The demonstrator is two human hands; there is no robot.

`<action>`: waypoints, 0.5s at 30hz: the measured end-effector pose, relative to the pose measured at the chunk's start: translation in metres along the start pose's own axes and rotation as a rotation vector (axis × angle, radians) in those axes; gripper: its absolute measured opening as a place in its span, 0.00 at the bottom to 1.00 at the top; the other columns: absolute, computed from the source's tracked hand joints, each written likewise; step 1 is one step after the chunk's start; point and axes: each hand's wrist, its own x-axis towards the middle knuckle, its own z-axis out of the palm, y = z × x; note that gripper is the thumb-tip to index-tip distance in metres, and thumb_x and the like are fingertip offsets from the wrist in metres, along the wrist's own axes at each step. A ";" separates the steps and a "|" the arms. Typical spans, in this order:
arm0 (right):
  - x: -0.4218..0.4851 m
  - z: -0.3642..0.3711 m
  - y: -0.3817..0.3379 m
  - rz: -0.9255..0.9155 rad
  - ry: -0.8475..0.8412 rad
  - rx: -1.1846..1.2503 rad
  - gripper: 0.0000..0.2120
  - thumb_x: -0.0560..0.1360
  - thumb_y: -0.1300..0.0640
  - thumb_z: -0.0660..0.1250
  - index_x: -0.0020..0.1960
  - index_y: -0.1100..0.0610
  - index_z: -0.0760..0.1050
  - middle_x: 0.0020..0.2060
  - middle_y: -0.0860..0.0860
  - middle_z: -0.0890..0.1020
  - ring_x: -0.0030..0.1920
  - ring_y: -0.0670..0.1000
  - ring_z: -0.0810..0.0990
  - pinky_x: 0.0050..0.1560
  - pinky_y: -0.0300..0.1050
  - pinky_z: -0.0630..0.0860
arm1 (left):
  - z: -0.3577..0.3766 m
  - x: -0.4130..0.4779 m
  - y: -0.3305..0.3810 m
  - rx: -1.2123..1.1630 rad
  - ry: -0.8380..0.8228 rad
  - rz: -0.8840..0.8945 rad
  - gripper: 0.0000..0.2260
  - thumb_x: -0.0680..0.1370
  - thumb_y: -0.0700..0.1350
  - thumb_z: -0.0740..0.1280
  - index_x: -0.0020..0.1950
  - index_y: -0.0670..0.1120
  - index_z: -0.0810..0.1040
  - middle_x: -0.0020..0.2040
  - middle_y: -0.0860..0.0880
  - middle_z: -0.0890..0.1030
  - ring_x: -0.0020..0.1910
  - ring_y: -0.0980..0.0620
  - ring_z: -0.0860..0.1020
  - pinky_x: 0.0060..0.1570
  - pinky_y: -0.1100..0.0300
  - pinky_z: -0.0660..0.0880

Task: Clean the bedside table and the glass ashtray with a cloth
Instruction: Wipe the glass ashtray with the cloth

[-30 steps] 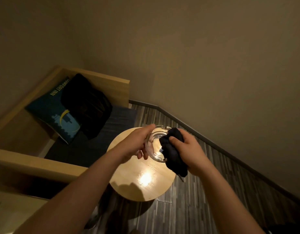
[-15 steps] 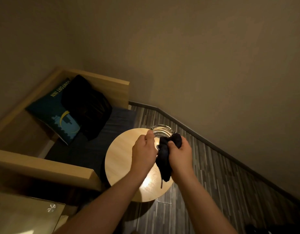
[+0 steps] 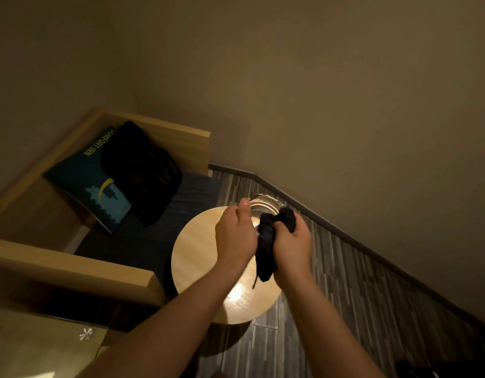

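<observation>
The round light-wood bedside table [image 3: 197, 257] stands below my hands, with a bright lamp glare near its front. I hold the clear glass ashtray [image 3: 264, 204] above the table's far edge; my left hand [image 3: 235, 238] grips its left rim, thumb on top. My right hand [image 3: 291, 244] is closed on a dark cloth [image 3: 268, 241], pressed against the ashtray, with its loose end hanging down between my wrists. Most of the ashtray is hidden behind my hands and the cloth.
A wooden-framed seat [image 3: 72, 266] with a dark cushion stands left of the table, holding a blue printed pillow [image 3: 91, 175] and a black bag [image 3: 140, 173]. Grey plank floor [image 3: 358, 296] runs to the right, bounded by a beige wall. A glass surface [image 3: 45, 347] lies at the bottom left.
My hands have drawn closer together and lifted farther over the table. The ashtray has tipped away, so its open face no longer shows, and the cloth is bunched tighter against it.
</observation>
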 end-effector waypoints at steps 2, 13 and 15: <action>-0.008 0.006 0.007 0.008 0.052 0.000 0.13 0.82 0.63 0.61 0.55 0.47 0.78 0.49 0.54 0.86 0.51 0.57 0.86 0.56 0.62 0.83 | 0.005 -0.012 -0.008 -0.053 0.068 -0.018 0.17 0.86 0.59 0.55 0.44 0.53 0.75 0.42 0.52 0.81 0.42 0.55 0.80 0.41 0.57 0.75; 0.027 -0.043 -0.037 -0.041 -0.697 -0.447 0.13 0.82 0.65 0.64 0.62 0.51 0.79 0.48 0.54 0.87 0.45 0.56 0.89 0.43 0.49 0.84 | -0.048 0.042 0.002 0.132 -0.838 -0.138 0.28 0.85 0.62 0.57 0.60 0.36 0.77 0.36 0.40 0.85 0.29 0.49 0.81 0.28 0.60 0.70; 0.027 -0.040 -0.038 -0.075 -0.652 -0.457 0.15 0.81 0.66 0.65 0.61 0.50 0.80 0.48 0.53 0.87 0.45 0.54 0.89 0.44 0.48 0.84 | -0.044 0.038 -0.001 0.143 -0.748 -0.070 0.29 0.86 0.61 0.55 0.59 0.35 0.78 0.34 0.43 0.85 0.28 0.50 0.81 0.30 0.58 0.71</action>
